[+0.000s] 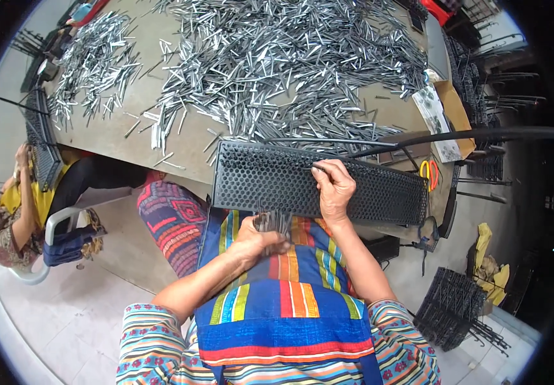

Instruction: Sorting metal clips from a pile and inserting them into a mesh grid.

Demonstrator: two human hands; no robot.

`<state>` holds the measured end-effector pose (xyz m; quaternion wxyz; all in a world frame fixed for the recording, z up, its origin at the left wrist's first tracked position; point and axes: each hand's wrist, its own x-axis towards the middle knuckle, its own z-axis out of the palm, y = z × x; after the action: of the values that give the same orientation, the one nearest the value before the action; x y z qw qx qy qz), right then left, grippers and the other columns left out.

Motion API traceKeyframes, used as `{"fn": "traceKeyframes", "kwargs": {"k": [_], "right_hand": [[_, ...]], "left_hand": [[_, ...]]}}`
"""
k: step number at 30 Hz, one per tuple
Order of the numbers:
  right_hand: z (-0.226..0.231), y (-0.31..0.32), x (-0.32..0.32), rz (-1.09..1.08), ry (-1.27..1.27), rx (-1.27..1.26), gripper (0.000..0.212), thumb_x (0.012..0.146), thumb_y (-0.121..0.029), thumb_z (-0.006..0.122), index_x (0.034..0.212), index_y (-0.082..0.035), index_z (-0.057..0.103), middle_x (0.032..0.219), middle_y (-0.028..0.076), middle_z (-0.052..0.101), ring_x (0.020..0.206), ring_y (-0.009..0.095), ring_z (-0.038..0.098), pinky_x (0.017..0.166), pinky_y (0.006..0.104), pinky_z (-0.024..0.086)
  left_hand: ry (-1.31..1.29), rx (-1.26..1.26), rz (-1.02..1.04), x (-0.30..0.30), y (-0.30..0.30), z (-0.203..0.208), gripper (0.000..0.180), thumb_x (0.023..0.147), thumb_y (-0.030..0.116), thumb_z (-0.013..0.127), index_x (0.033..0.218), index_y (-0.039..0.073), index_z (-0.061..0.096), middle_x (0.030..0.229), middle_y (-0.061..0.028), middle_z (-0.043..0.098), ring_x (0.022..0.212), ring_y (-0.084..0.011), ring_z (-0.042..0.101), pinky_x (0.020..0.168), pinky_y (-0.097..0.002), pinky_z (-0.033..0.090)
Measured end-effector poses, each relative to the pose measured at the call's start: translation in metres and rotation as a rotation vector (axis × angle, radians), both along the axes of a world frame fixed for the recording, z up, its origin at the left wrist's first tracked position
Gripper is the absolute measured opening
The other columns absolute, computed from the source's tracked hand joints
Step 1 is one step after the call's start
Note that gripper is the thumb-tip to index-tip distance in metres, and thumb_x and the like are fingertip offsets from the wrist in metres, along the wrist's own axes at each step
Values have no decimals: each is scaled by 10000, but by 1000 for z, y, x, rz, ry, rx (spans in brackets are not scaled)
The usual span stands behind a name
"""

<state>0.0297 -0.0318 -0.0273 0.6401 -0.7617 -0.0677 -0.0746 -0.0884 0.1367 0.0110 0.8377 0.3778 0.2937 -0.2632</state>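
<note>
A long black perforated rack (261,183), with rows of round holes, slants across my lap against the table edge. Below its near edge, my left hand (251,242) is closed around a bundle of thin grey strips (274,222), which is blurred. My right hand (336,192) is over the middle of the rack, thumb and forefinger pinched together on a short dark strip (317,168) at the holes. Darker bits stand along the rack's far rows. How deep the pinched strip sits in a hole cannot be made out.
Loose grey strips (277,70) cover much of the table (110,138). Orange-handled scissors (429,174) and an open cardboard box (453,115) lie at the right. A black rod (463,135) crosses there. Black racks (450,308) stand on the floor. Another person (17,221) sits at left.
</note>
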Motion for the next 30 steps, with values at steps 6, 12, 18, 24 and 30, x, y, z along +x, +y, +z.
{"fn": "traceKeyframes", "kwargs": {"k": [6,12,18,24,30], "right_hand": [[-4,-1,-2,11,-36,-47,97,804,47,673,894,14,690,876,38,628,580,41,499,501,183,392],[3,-2,-15,9,39,-61,138,759,71,682,889,28,690,874,69,657,749,122,607,658,237,478],[7,-8,-21,145,-251,-340,174,702,25,709,874,6,696,914,116,673,801,248,660,725,312,522],[12,-8,-15,215,-378,-481,177,689,-8,725,863,-30,701,909,99,675,797,249,658,698,334,520],[14,4,-8,76,-164,-347,135,732,1,709,866,-9,701,847,97,656,701,215,651,615,295,497]], "left_hand": [[21,-8,51,13,-10,-3,193,748,-78,643,925,-9,610,817,-121,669,681,-218,677,590,-349,583],[72,2,68,20,-17,0,224,732,-88,639,944,-22,612,829,-134,674,661,-218,675,570,-323,573],[93,7,90,23,-21,-2,239,717,-95,650,942,-22,619,810,-127,674,641,-219,671,558,-315,562],[69,-26,131,25,-25,1,252,715,-111,648,950,-24,619,817,-117,673,635,-215,667,568,-317,564],[103,-45,110,27,-25,-3,280,706,-145,628,950,-9,605,807,-115,656,638,-229,663,579,-352,589]]}}
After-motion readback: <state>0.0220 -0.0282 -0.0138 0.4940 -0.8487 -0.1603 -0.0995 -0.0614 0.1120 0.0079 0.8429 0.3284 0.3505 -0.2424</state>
